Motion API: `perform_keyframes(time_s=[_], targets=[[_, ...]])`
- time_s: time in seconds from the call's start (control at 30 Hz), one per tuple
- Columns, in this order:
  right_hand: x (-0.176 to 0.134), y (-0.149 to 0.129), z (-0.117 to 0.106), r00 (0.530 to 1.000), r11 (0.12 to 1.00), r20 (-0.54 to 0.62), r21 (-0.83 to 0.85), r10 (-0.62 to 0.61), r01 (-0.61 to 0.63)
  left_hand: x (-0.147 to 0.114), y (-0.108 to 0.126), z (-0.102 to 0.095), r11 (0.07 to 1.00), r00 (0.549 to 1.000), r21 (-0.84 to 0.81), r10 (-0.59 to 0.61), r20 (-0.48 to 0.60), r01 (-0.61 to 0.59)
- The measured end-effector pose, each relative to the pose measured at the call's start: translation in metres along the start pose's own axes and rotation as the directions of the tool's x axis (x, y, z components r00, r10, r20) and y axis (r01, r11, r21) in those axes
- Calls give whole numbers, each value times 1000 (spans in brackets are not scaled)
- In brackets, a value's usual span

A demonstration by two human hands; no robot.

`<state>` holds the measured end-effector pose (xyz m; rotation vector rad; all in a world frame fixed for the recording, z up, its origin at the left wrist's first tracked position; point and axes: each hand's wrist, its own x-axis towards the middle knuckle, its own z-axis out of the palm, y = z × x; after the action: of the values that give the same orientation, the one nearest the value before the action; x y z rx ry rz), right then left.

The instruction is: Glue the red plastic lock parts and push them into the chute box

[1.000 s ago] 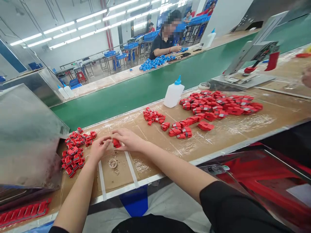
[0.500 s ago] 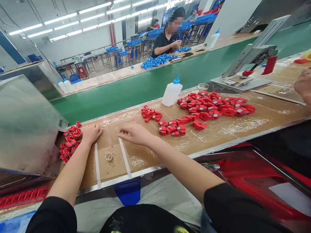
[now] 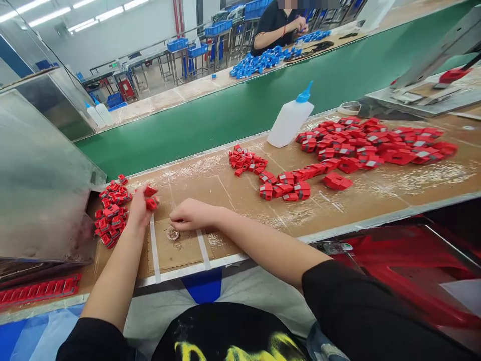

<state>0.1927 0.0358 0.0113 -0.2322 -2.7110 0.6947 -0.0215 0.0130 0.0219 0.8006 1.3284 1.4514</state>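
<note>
My left hand (image 3: 139,208) is closed on small red plastic parts (image 3: 151,191), which stick out past its fingertips, slightly blurred. Just left of it lies a heap of similar red parts (image 3: 111,210) against the metal housing. My right hand (image 3: 192,213) has its fingers curled together over the cardboard pad (image 3: 180,255). Whatever those fingers may hold is hidden. Close below them, a small round ring-like piece (image 3: 173,232) lies on the pad among dark crumbs.
A small pile of red pieces (image 3: 248,161) and a larger spread of red blocks (image 3: 376,143) lie to the right. Behind stands a white bottle (image 3: 289,123). A green conveyor belt (image 3: 180,125) runs past; across it a person (image 3: 278,32) handles blue parts. A lever press (image 3: 432,90) stands at right.
My left hand has come up from beside the heap with red parts in its fingers. My right hand has moved down and left, closer to the ring-like piece. The view has shifted.
</note>
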Motion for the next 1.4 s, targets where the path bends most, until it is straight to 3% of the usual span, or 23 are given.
perform_keyframes(time_s=[0.07, 0.17, 0.23, 0.3, 0.37, 0.43, 0.53, 0.6, 0.93, 1.1, 1.23, 1.4], targets=[[1, -2, 0, 1000, 999, -5, 38, -11, 11, -9, -12, 3, 943, 992, 307, 121, 34, -126], [-1, -4, 2, 1000, 991, -5, 135, -16, 17, -20, -21, 4, 661, 940, 669, 257, 224, -340], [-2, -2, 4, 1000, 968, -8, 250, -1, 3, -25, -22, 5, 508, 913, 760, 267, 309, -405], [-4, 2, 6, 999, 925, -44, 381, 20, -2, -27, -20, 5, 438, 914, 804, 245, 325, -403], [-5, 9, 6, 986, 880, -149, 475, 77, 3, -27, -18, 5, 392, 918, 832, 221, 329, -392], [-5, 16, 5, 927, 857, -317, 515, 201, -10, -25, -18, 4, 350, 916, 848, 200, 347, -398], [-3, 23, 4, 783, 851, -496, 518, 376, -80, -23, -20, 2, 306, 913, 861, 169, 371, -407], [0, 27, 6, 746, 858, -522, 498, 414, -127, -22, -21, 2, 293, 911, 862, 153, 384, -413], [9, 36, 16, 792, 892, -479, 418, 379, -174, -21, -21, 1, 272, 909, 867, 140, 393, -417], [9, 37, 15, 731, 892, -546, 410, 409, -193, -23, -20, 3, 262, 907, 869, 150, 394, -421], [9, 36, 13, 757, 905, -537, 388, 374, -172, -24, -17, 4, 243, 907, 874, 135, 398, -420], [8, 37, 12, 717, 894, -563, 404, 410, -193, -25, -14, 5, 247, 920, 886, 110, 377, -393]])
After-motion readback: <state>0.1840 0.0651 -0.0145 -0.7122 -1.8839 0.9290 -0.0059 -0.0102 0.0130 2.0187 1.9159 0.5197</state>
